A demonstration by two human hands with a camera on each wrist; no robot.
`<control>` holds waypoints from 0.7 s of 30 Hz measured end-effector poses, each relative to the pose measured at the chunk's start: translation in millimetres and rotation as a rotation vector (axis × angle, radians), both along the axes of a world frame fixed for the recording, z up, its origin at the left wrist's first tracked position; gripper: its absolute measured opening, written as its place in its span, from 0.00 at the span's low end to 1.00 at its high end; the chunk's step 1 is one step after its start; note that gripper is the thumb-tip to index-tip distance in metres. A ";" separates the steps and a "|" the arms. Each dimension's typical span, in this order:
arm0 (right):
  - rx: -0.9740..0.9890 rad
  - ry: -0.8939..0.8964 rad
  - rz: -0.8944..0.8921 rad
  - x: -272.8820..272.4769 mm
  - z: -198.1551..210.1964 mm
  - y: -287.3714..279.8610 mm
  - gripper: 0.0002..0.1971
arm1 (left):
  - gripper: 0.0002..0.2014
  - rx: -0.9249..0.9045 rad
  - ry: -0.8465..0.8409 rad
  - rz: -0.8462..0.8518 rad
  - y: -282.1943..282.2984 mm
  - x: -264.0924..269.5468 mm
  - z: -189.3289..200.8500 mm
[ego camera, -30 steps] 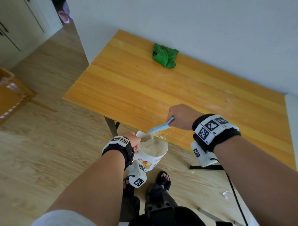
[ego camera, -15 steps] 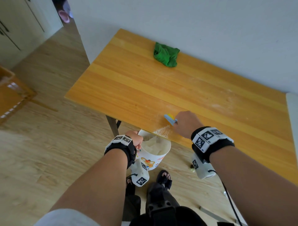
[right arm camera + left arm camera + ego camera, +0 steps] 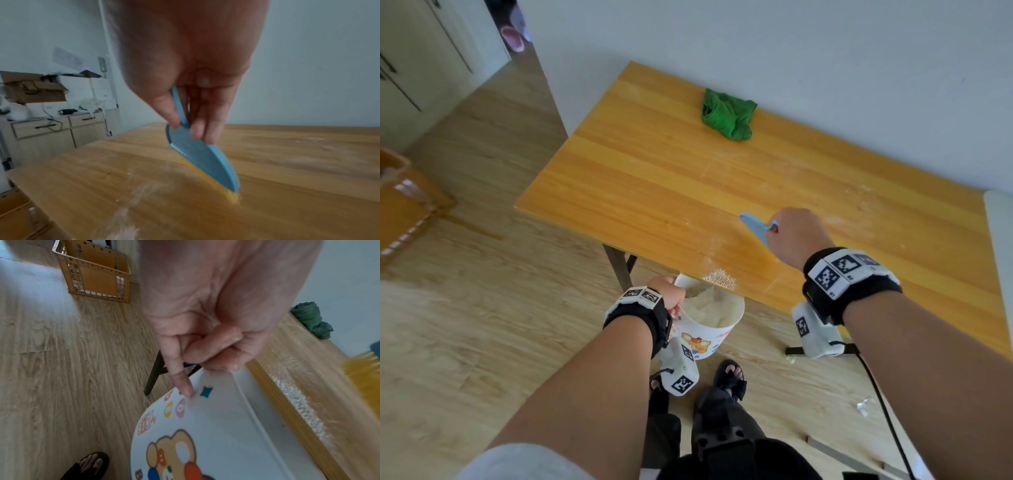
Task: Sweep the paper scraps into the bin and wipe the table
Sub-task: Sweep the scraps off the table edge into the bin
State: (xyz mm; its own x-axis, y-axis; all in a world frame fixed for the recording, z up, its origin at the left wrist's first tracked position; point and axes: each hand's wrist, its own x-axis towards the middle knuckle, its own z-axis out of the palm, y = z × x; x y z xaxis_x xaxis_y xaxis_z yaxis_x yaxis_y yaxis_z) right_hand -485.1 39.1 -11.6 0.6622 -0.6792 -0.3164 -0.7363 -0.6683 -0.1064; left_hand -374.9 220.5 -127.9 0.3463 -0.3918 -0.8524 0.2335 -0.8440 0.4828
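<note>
scraps (image 3: 719, 277) heaped at worktop (image 3: 654, 178) edge, right above bin (image 3: 714, 317) that left hand (image 3: 667, 294) grips by rim. right hand (image 3: 796, 236) grips brush (image 3: 755, 226) further back. risk: hard stroke or bin drifting off edge scatters scraps onto floor.

The right hand (image 3: 796, 236) hides most of the brush (image 3: 755, 226) handle. The scraps (image 3: 125, 216) blur at the lower edge. The bin (image 3: 205, 434) runs off the bottom.
</note>
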 end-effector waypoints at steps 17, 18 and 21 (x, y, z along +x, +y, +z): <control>0.350 0.145 0.209 6.1 6.2 23.8 0.14 | 0.29 0.023 -0.008 -0.004 -2.5 -1.0 -6.4; 0.321 0.118 0.220 7.3 8.9 21.2 0.14 | 0.29 0.018 0.001 0.000 -2.0 -1.1 -6.7; 0.226 0.042 0.242 9.4 9.0 18.1 0.14 | 0.29 -0.001 0.013 0.023 1.0 -2.0 -4.3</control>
